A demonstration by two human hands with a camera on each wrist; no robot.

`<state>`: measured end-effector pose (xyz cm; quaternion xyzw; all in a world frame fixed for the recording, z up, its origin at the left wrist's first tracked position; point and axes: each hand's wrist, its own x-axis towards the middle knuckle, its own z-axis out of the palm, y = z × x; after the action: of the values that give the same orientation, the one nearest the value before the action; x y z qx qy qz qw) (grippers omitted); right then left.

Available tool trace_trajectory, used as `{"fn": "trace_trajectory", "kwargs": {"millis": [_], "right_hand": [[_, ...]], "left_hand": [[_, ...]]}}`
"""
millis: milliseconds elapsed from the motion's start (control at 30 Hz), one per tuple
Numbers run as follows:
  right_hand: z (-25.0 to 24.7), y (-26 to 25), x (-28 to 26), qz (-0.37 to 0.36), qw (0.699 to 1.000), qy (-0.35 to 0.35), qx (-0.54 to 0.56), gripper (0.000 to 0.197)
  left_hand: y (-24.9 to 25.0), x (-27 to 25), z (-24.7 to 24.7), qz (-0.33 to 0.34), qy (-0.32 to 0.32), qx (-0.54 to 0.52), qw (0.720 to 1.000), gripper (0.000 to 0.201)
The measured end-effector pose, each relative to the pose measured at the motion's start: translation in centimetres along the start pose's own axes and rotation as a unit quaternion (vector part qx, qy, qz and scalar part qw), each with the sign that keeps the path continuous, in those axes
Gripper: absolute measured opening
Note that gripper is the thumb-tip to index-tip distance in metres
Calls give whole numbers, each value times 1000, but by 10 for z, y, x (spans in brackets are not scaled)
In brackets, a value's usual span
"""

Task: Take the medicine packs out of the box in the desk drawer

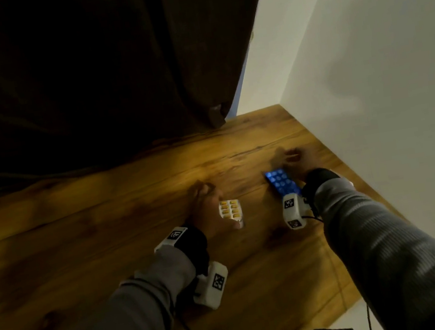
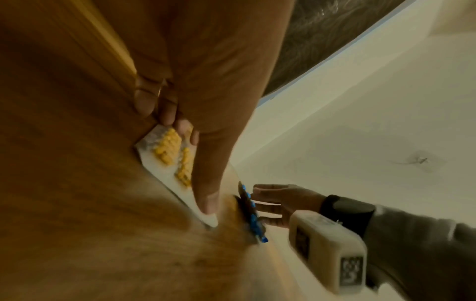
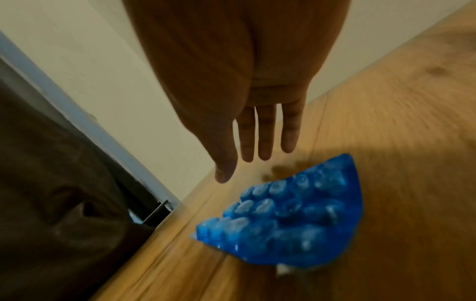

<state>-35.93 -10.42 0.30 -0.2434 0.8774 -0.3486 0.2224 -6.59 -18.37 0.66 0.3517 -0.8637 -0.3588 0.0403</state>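
On the wooden desk top [image 1: 136, 234] my left hand [image 1: 218, 207] holds a silver blister pack of yellow pills [image 1: 230, 209]. In the left wrist view the thumb [image 2: 206, 199] lies along one edge of this yellow pack [image 2: 167, 154] and curled fingers [image 2: 167, 116] pinch its far end, low against the wood. A blue blister pack [image 1: 282, 184] lies flat on the desk to the right. My right hand [image 1: 292, 160] hovers just past that blue pack [image 3: 283, 220] with straight, spread fingers [image 3: 265, 138], holding nothing. No drawer or box is in view.
A dark brown curtain [image 1: 82, 72] hangs over the desk's back left. A white wall [image 1: 364, 56] runs along the desk's right edge [image 1: 354, 171]. Cables trail from both wrist cameras. Bare wood spreads left and in front of the hands.
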Motion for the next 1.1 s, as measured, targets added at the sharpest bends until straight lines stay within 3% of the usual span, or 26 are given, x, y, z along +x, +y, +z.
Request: {"fn": "trace_trajectory", "kwargs": {"millis": [133,267,600,800,1100], "right_hand": [[-8,0,-38,-62,996,14,-65,41],[-1,18,-70,-123,984,-29,-124,51],[-3,28,-52,-84,980,-3,-182,53],[-5,33,-51,-104,979,-8,-174,51],[-14,28,-63,-179,982,34,-57,41]], "left_hand": [[6,4,9,4,-23,-5,1000,67],[15,17,21,-14,-3,-40,999,59],[64,65,53,3,12,-39,999,70],[67,77,56,8,27,-17,999,69],[65,64,47,29,77,-70,994,79]]}}
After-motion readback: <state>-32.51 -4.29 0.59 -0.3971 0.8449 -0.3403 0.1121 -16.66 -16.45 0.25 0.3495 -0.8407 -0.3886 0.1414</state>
